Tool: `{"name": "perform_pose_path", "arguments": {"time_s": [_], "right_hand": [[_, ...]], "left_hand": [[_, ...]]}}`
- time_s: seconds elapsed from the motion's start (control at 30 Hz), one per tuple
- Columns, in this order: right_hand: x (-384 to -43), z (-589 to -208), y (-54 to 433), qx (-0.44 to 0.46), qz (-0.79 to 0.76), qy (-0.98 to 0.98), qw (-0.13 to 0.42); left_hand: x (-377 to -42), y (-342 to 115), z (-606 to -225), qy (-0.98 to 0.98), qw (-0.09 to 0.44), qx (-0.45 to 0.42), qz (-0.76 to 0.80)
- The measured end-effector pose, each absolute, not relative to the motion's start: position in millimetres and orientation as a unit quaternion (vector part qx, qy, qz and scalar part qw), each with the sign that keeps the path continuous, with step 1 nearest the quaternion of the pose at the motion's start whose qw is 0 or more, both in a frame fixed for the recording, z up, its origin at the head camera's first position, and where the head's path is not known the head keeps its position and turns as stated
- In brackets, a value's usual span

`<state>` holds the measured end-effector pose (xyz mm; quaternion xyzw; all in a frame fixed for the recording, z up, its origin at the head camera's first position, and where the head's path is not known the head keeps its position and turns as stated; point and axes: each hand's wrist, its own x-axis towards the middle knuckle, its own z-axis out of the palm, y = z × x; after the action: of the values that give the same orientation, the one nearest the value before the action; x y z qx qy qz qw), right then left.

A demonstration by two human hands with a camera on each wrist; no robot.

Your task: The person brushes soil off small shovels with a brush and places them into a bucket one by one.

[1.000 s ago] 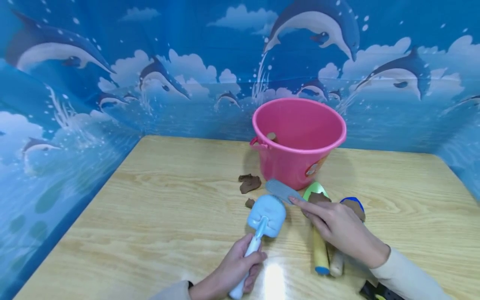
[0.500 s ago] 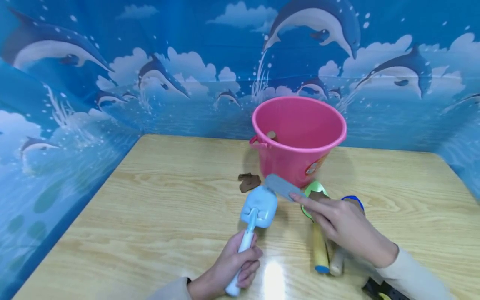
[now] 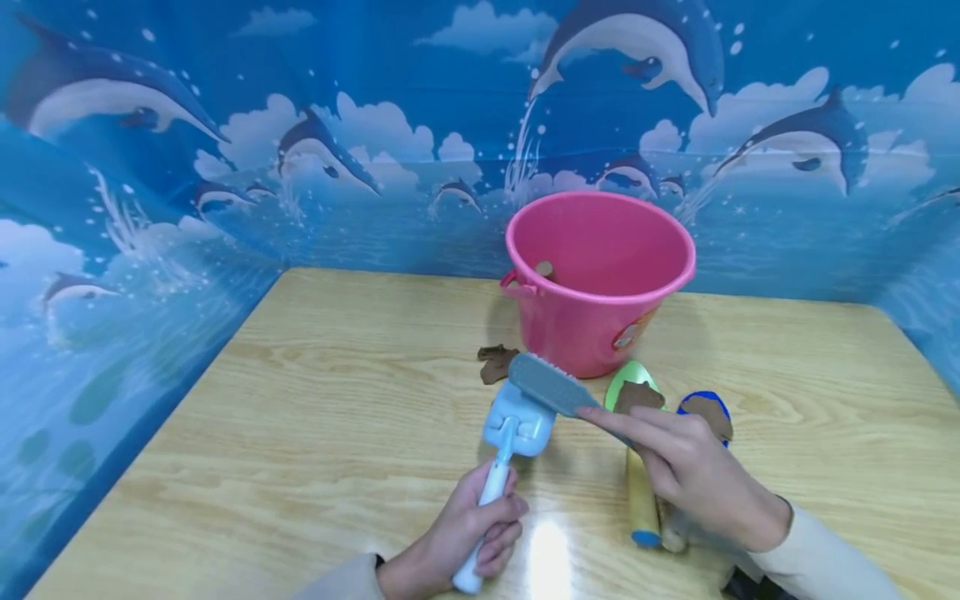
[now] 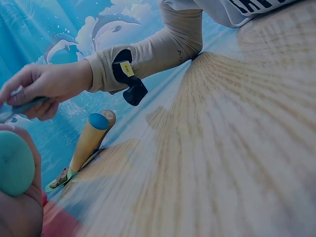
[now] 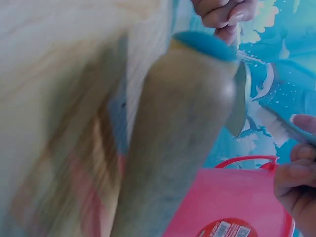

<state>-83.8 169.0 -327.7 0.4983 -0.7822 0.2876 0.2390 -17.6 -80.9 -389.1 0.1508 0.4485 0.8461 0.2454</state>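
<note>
My left hand grips the pale handle of a light blue toy shovel; the rounded end of that handle shows close up in the left wrist view. In my right hand is a grey brush, its index finger stretched along the back. Pale bristles show in the right wrist view. The brush lies across the top of the shovel blade in the head view; whether they touch I cannot tell. Just beyond the blade are flat brown clay-like pieces on the table.
Behind stands a pink bucket with something brownish inside. Under and beside my right hand lie a green shovel with a yellow handle and a blue-edged shovel, both bearing brown lumps. A dolphin-print sheet lines the table's back and sides.
The blue shovel has moved slightly up and left, over where a small brown piece lay. The brush has swung left and now overlaps the shovel blade.
</note>
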Motion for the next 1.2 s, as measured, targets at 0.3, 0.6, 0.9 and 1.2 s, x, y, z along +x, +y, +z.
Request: {"name": "perform_pose_path", "arguments": {"time_s": [0.3,0.6,0.9,1.2], "right_hand": [[-79,-332,166,0.411,0.289,-0.851,0.152],[-78,-336,164,0.406,0.197,-0.87,0.199],[-90,-338,175,0.366,0.138,-0.874,0.287],[-83,-334,168,0.508,0.147,-0.812,0.246]], "left_hand": [[-17,-81,-389,0.449,0.247,0.155,0.845],[-16,-80,-388,0.497,0.262,0.131,0.817],[-15,-78,-388,0.509,0.261,0.134,0.809],[-17,-80,-386,0.492,0.271,0.116,0.819]]}}
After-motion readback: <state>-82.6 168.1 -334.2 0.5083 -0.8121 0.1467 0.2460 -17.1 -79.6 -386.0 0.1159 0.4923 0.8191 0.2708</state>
